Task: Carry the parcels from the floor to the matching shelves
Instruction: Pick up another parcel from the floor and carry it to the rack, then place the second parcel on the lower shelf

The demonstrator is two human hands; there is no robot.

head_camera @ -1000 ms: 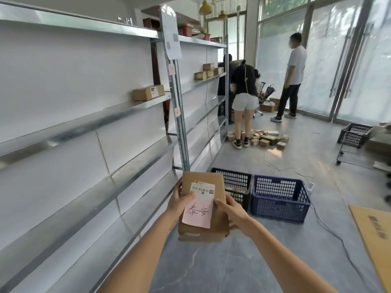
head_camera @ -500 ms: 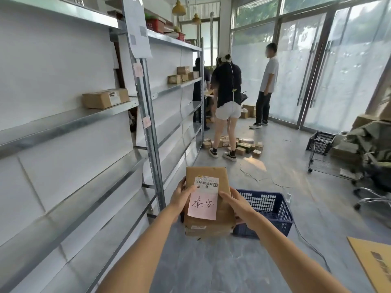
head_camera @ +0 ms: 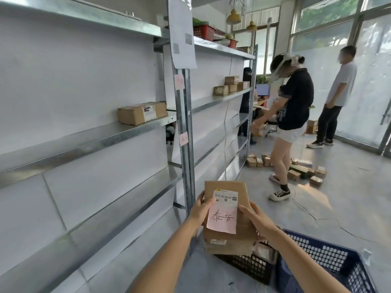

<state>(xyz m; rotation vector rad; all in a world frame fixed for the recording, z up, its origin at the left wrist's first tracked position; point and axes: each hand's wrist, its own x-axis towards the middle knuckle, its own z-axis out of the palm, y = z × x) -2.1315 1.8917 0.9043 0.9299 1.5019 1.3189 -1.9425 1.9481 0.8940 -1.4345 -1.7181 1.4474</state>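
I hold a brown cardboard parcel (head_camera: 241, 233) upright in front of me with both hands. My left hand (head_camera: 200, 210) grips its left edge and my right hand (head_camera: 257, 222) its right side. A barcode label and a pink note (head_camera: 222, 219) with handwritten characters cover its face. Metal shelves (head_camera: 131, 129) run along the wall on my left. Small pink tags (head_camera: 183, 138) are stuck on the upright post (head_camera: 186, 123). One parcel (head_camera: 141, 113) lies on the near shelf, several more (head_camera: 230, 85) on the farther shelf. A heap of parcels (head_camera: 296, 169) lies on the floor ahead.
A black crate (head_camera: 249, 265) and a blue crate (head_camera: 330, 259) sit on the floor just below my hands. A person in a black top (head_camera: 296, 102) bends beside the far shelf, another (head_camera: 338, 92) stands by the glass doors. A cable (head_camera: 313, 214) runs across the floor.
I have stepped nearer to the shelf post and turned a little left; the crates now lie right under my hands. The parcel stays in both hands. The person ahead has bent forward.
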